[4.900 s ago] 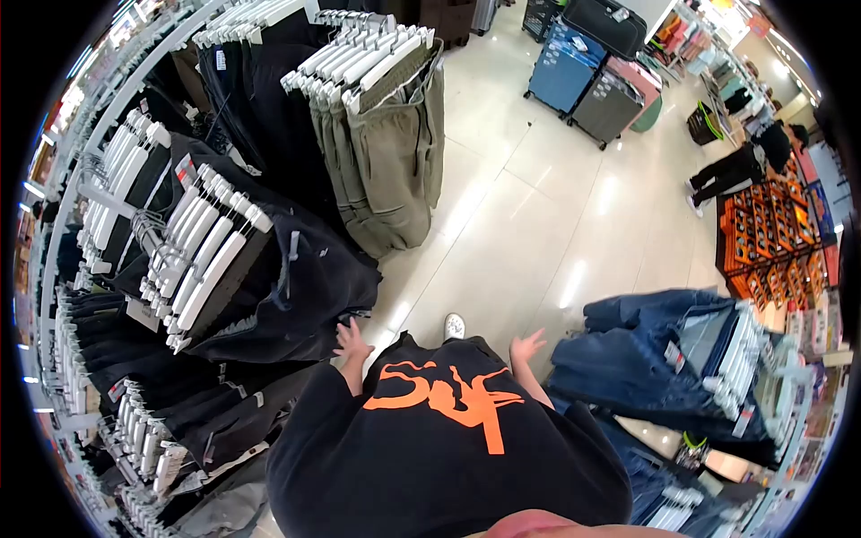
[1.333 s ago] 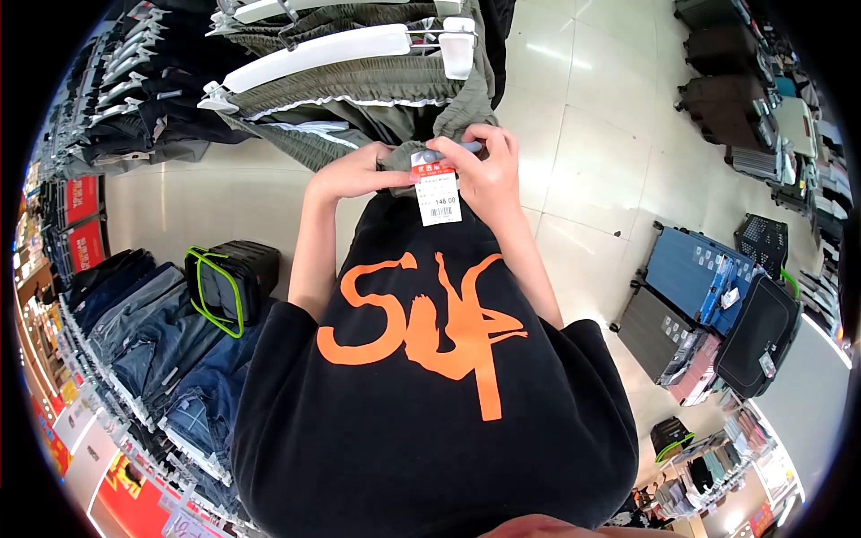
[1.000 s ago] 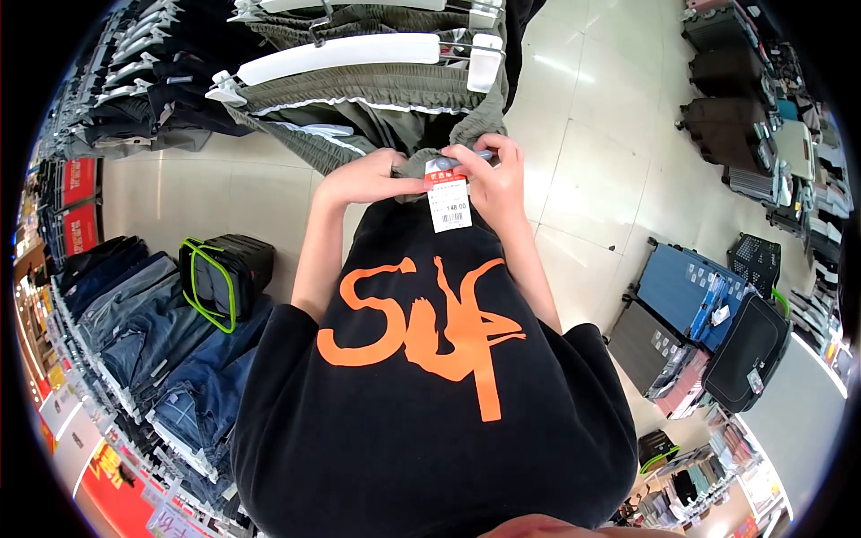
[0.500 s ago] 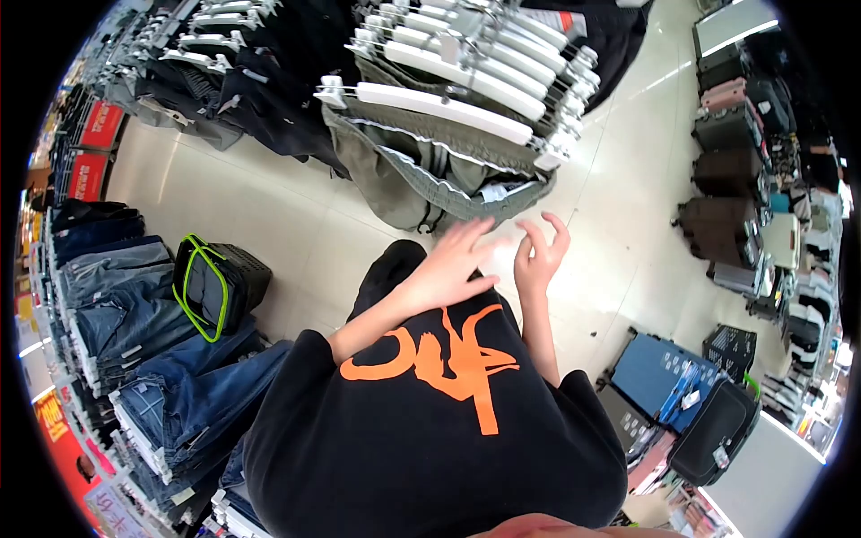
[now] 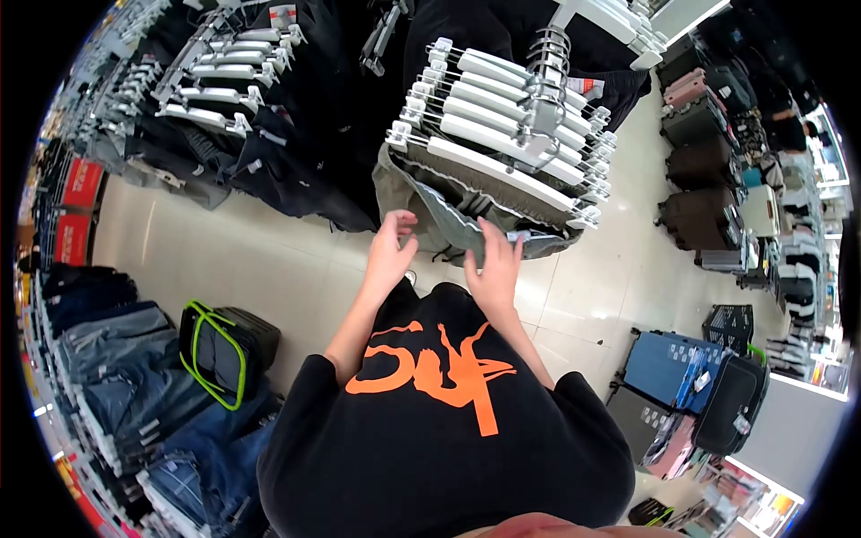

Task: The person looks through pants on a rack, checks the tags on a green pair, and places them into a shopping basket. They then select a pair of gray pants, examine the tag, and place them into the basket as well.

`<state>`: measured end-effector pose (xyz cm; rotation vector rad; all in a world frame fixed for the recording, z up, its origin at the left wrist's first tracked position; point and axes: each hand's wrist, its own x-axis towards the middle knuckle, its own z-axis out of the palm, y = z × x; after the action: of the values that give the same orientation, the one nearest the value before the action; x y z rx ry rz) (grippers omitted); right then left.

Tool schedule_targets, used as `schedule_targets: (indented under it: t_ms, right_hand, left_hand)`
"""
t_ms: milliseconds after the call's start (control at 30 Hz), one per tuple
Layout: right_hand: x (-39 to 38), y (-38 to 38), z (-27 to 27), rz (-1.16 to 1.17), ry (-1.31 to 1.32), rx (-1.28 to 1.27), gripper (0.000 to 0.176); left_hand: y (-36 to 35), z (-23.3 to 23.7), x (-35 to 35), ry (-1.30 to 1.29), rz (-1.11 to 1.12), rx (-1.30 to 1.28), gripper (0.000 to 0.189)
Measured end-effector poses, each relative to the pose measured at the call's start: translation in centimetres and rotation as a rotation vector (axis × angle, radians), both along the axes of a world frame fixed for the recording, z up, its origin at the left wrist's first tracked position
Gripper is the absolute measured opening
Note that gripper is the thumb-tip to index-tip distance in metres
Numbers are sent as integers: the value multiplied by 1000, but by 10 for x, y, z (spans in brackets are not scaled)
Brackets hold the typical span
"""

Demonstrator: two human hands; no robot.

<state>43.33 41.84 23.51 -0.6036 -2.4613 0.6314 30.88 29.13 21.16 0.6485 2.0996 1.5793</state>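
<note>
Olive-green trousers [image 5: 408, 202] hang by clips from the front white hanger [image 5: 502, 172] of a rack, their waistband sagging open toward me. At the waistband's left side is my left hand [image 5: 393, 251], fingers curled and apart, with nothing visible in it. My right hand [image 5: 493, 260] is at the front edge of the waistband, its fingers spread against the fabric. Behind the front hanger are several more white hangers on a metal rail with ring-like loops.
A black basket with a green handle [image 5: 215, 354] stands at the left by stacked jeans [image 5: 126, 368]. Dark trousers [image 5: 296, 175] hang at the upper left. Suitcases [image 5: 668, 368] stand at the lower right, more luggage [image 5: 700, 218] at the upper right.
My hands have moved apart and up to the trousers' waistband; my left hand went left, my right hand also shifted left. The view has shifted, so the rack appears lower and further right.
</note>
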Motion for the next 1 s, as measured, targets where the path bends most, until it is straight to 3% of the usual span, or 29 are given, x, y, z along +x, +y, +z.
schedule_targets:
  t_ms: [67,133,167,200,267,333,400,433,467,533,600,667,800,900,1000]
  right_hand:
    - [-15,-12,-8,-36,-98,53,50]
    - [-25,-19,-30,29,-310,119,46]
    - [-32,-18,-41,6,-270,210,33]
    - [-39,-18,-35,-16,-277,205,33]
    - [-44,-17,-17,-135,-409,-117,22]
    - [-44,-10,-7,-115,-315,-120,21]
    - [-44,-8,-5,-102,-237,-176,21]
    - [-46,-9,-3,-127,-259,-231,22]
    - [-47,-9,-3,-155,-258,-239,22]
    - [-49,-4,-4,-68,-244,-320,21]
    - [-47,4,-10,-69,-278,-379,24]
    - [-43,10,-13,-16,-236,-386,27]
    - [-34,2,-1,-126,-358,-592,30]
    - [-19,-33,-15,-96,-280,-324,33]
    - [-9,-69,-16,-93,-248,36,45]
  left_hand:
    - [-2,-16,-11,60,-202,-120,44]
    - [5,-63,-15,138,-440,-62,48]
    - [10,-66,-9,121,-455,-48,51]
    - [15,-68,-1,99,-470,-35,55]
    - [20,-79,11,16,-513,-44,53]
    - [18,-76,13,-61,-563,-57,52]
    - [12,-63,9,-115,-753,-25,50]
    - [9,-60,11,-107,-799,4,36]
    - [7,-58,12,-110,-828,-1,36]
    - [4,-44,16,-611,-978,140,22]
    - [-2,-37,14,-665,-999,73,16]
    - [-9,-39,6,-604,-902,46,18]
    - [-24,-29,-25,-94,-764,-99,21]
    - [-35,-8,-36,239,-713,-44,17]
    - [-34,34,-37,219,-677,94,16]
